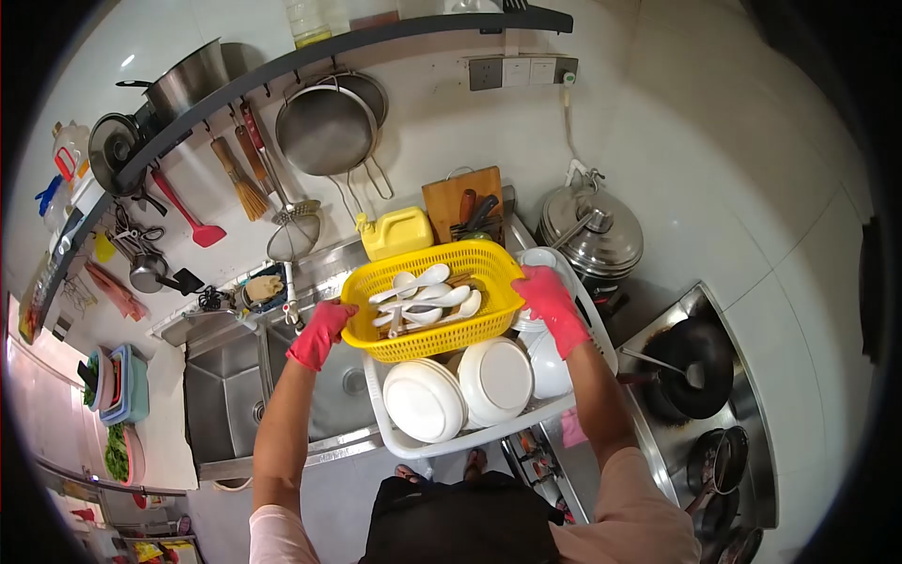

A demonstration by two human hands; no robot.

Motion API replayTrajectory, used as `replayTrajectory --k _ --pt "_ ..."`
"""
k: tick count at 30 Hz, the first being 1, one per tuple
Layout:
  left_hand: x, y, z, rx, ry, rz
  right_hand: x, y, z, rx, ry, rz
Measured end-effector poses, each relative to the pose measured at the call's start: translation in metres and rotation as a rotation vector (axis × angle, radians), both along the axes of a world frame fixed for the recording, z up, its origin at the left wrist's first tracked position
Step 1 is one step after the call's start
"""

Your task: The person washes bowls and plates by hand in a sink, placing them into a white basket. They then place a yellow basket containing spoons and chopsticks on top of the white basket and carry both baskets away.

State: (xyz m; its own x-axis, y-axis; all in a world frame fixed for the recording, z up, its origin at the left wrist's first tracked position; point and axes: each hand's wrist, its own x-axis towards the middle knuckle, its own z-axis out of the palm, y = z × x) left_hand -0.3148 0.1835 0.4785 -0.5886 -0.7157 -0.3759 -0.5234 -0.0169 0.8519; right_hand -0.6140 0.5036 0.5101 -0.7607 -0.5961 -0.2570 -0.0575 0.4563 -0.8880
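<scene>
A yellow plastic basket (432, 350) holds several white spoons (442, 297) and some brown chopsticks. My left hand (322, 334), in a pink rubber glove, grips its left end. At the right end my right hand (554, 305), gloved the same way, has its fingers wrapped round the rim. Beneath and in front of the basket is a large white tray (545, 410) with white bowls, two of them (425, 400) (496, 382) upside down near its front edge. The basket hides the tray's back left part.
A steel double sink (228, 385) lies at the left. Behind the basket stand a yellow jug (396, 233) and a wooden board (451, 195) with knives. A steel pot (592, 235) and a stove with a black wok (691, 367) are at the right. Utensils hang from a shelf (376, 45).
</scene>
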Motion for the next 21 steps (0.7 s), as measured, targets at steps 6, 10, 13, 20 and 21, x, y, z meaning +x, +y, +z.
replayTrajectory --k 6,10,13,20,21 --pt "0.021 0.005 0.003 0.210 0.013 -0.050 -0.004 -0.009 -0.003 0.108 0.007 0.026" --pt "0.015 -0.009 -0.022 0.175 -0.016 -0.053 0.000 -0.006 0.005 0.145 -0.075 0.035" --pt "0.020 -0.010 -0.013 0.203 -0.064 -0.077 0.001 0.003 0.015 0.082 -0.108 0.084" --pt "0.062 0.002 -0.077 0.138 0.090 0.149 -0.048 0.081 -0.020 -0.247 0.046 -0.361" --pt "0.068 0.011 -0.091 0.156 0.131 0.133 -0.056 0.096 -0.026 -0.196 0.083 -0.389"
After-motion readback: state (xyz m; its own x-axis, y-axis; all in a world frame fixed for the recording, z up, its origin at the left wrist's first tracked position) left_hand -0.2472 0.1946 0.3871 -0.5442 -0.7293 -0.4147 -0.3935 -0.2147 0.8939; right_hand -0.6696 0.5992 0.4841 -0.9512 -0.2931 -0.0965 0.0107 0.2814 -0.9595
